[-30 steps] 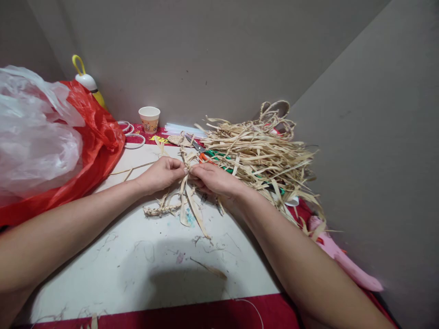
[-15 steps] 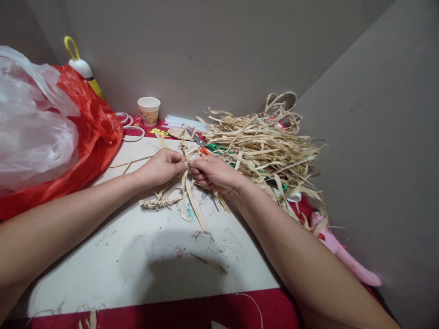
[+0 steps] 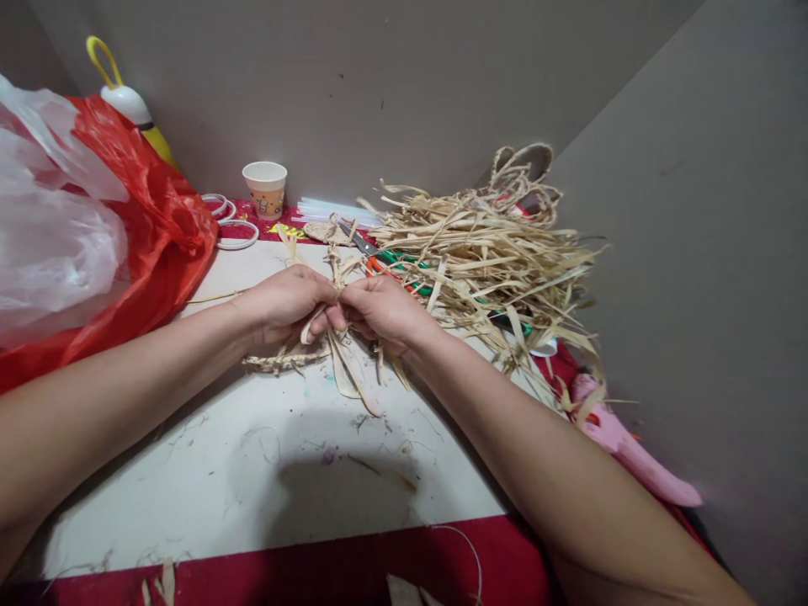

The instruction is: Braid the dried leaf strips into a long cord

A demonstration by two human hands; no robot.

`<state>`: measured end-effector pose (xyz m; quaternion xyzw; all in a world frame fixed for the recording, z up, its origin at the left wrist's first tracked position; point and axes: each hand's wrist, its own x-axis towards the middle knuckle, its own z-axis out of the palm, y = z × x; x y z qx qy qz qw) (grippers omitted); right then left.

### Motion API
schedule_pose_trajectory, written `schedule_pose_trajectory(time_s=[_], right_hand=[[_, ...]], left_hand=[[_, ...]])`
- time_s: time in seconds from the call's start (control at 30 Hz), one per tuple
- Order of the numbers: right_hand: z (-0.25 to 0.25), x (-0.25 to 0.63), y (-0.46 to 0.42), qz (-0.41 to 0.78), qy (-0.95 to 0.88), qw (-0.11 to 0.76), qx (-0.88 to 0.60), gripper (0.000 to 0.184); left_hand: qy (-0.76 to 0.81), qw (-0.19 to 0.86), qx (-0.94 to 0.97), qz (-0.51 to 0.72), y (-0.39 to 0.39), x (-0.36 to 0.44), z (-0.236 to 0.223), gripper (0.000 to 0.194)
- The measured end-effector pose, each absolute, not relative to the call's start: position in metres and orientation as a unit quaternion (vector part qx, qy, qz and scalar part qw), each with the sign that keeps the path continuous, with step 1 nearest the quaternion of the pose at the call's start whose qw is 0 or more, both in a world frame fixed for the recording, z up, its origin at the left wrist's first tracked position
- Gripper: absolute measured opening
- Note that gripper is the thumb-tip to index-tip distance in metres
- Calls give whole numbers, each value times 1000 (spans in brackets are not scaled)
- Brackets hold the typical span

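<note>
My left hand [image 3: 287, 301] and my right hand [image 3: 382, 310] meet over a white board [image 3: 265, 471], both pinched on a braid of dried straw strips [image 3: 337, 345]. Loose strip ends hang down from between my fingers onto the board. A finished plaited length [image 3: 278, 363] of the braid lies under my left hand. The fingertips touch each other at the braid.
A big heap of straw strips [image 3: 486, 261] lies right of my hands, with scissors [image 3: 379, 257] partly under it. A red plastic bag [image 3: 145, 227] and a clear one [image 3: 50, 244] fill the left. A paper cup [image 3: 265, 188], white rings [image 3: 233, 231] and grey walls stand behind.
Both hands stay pinched on the braid and have shifted slightly left and closer together. My left fingers now curl over a strip. The view has tilted down a little.
</note>
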<state>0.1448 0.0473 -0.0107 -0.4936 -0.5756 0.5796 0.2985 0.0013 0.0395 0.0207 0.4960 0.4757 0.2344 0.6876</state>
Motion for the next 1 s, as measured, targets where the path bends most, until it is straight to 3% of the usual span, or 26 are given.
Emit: schedule_pose_trajectory(time_s=[0.23, 0.47, 0.67, 0.87, 1.0], right_hand=[[-3, 144, 42, 677, -486, 308, -458, 32], [-3, 147, 42, 686, -515, 287, -426, 29], [-1, 147, 42, 671, -514, 286, -452, 30], [3, 154, 44, 701, -469, 295, -449, 32], [5, 160, 48, 726, -456, 297, -420, 26]], left_hand=[[493, 635, 544, 242, 31, 7, 13, 23], [509, 558, 615, 227, 26, 8, 13, 17], [486, 572, 618, 234, 24, 13, 10, 14], [457, 673, 544, 206, 24, 11, 24, 7], [477, 694, 517, 153, 37, -1, 33, 12]])
